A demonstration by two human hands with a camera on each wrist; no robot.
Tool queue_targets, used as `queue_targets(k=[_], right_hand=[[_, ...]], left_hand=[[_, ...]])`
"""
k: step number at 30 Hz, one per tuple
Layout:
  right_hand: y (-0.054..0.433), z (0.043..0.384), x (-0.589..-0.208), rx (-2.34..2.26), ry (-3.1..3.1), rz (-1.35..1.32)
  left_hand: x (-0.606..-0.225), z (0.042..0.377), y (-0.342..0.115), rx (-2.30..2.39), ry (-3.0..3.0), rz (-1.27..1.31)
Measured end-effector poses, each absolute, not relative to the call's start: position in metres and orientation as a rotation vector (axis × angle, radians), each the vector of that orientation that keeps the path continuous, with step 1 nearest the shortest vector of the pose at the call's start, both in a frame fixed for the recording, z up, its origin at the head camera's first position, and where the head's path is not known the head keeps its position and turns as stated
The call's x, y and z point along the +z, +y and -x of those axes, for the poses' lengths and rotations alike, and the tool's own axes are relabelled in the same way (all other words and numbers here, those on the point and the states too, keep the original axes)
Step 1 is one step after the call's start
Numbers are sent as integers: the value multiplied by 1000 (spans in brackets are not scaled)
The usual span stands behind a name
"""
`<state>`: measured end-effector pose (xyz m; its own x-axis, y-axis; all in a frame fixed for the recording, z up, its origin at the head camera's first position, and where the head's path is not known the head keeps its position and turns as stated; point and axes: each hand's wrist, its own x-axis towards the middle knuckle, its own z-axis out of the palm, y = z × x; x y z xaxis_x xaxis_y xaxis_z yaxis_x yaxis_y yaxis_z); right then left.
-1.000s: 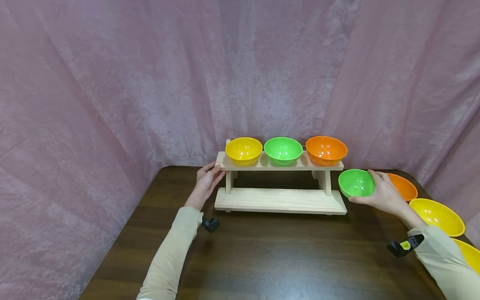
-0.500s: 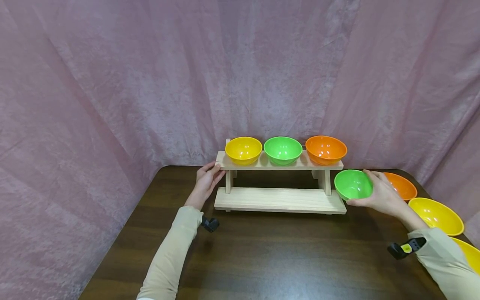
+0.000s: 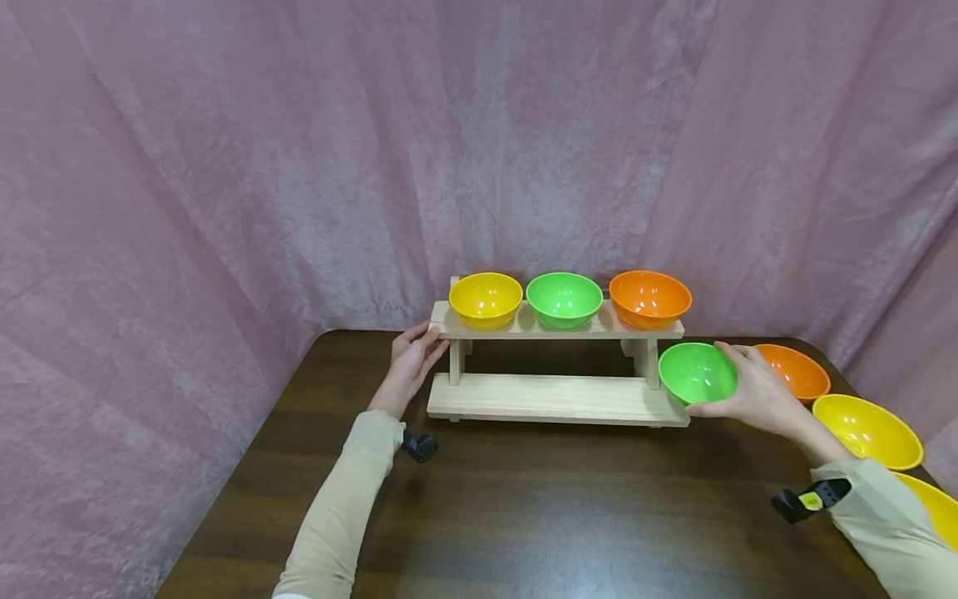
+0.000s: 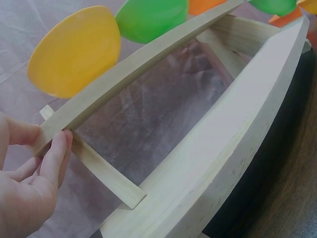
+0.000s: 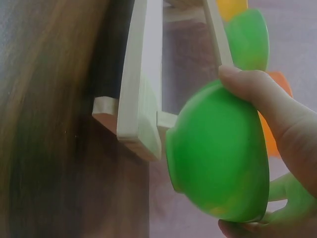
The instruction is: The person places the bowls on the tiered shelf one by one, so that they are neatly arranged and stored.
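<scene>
A two-tier wooden rack (image 3: 557, 398) stands on the dark table. My left hand (image 3: 407, 366) pinches the left end of its upper board; the left wrist view shows the thumb above and fingers (image 4: 57, 153) beneath. On that upper board sit a yellow bowl (image 3: 486, 301), a green bowl (image 3: 565, 301) and an orange bowl (image 3: 649, 299) in a row. Off the rack's right end, my right hand (image 3: 759, 391) grips a second green bowl (image 3: 698, 373) by its rim. In the right wrist view this green bowl (image 5: 218, 153) hangs beside the lower board's end.
At the table's right side rest another orange bowl (image 3: 797, 373), partly behind my right hand, and a yellow bowl (image 3: 868, 431). A further yellow bowl (image 3: 930, 503) is partly covered by my right sleeve. A pink curtain (image 3: 479, 150) hangs behind the table (image 3: 524, 507).
My right hand has carried the green bowl a short way left and slightly downward in view, closer to the rack's right end. My left hand keeps its place on the upper board.
</scene>
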<state>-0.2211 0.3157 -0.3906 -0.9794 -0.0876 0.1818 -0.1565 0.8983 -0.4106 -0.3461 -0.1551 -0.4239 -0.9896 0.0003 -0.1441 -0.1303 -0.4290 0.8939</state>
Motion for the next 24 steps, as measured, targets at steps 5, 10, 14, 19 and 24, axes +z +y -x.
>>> queue_targets(k=[5,10,14,19,24], right_hand=[[311,220,-390,657,-2917,-199],[308,219,-391,664,-2929,-202],[306,219,-391,676,-2928,-217],[300,218,-393,708,-2940,-246],[295,219,-394,729,-2943,-246]], left_hand=[[-424,346,-155,2572,1643,183],[-424,346,-155,2573,1643,191],[-425,347,-156,2576,1647,187],[-425,346,-156,2580,1635,191],[-427,347,-155,2577,1648,184]])
